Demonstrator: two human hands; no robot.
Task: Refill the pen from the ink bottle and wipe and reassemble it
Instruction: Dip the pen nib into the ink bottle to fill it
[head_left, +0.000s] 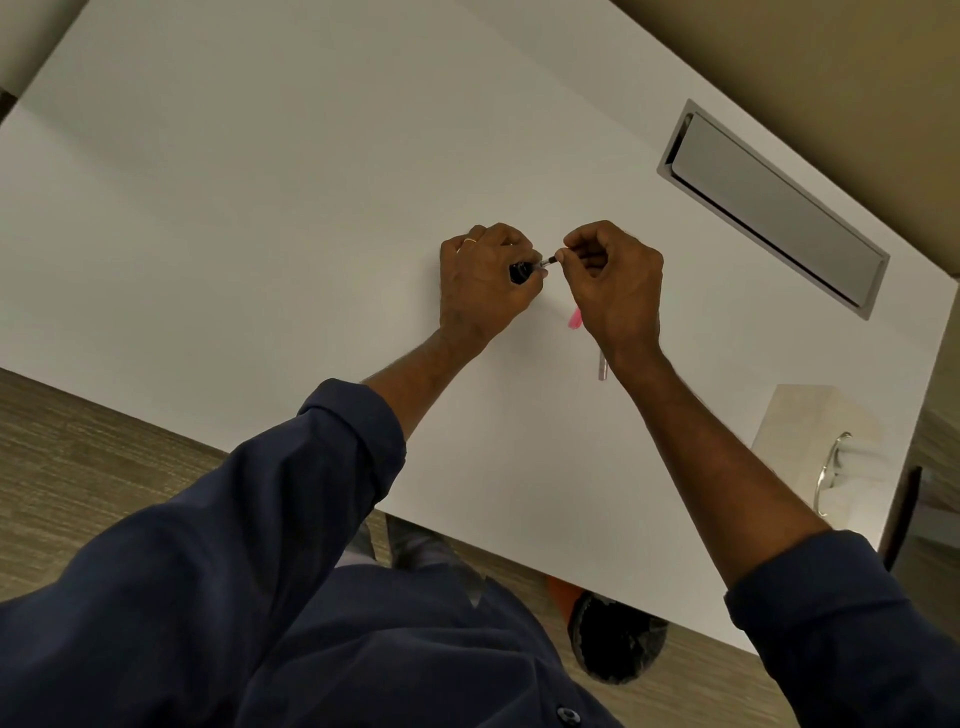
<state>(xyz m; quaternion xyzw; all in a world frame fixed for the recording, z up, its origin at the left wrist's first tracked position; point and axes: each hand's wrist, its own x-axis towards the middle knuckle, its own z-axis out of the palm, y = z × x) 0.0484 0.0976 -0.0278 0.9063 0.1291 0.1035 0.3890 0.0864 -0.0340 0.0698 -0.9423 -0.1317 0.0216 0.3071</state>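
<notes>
My left hand (485, 280) is closed around a small dark object (521, 271), most likely the ink bottle, held just above the white table (260, 208). My right hand (613, 280) pinches a thin pen part (549, 259) whose tip meets the dark object between the hands. A pink pen piece (574, 318) lies on the table, half hidden under my right hand. A silver metal pen part (602, 366) lies beside my right wrist.
A grey metal cable hatch (769, 208) is set into the table at the far right. A tissue box (826, 452) stands at the right edge. Below the near table edge are carpet and a dark round bin (615, 639).
</notes>
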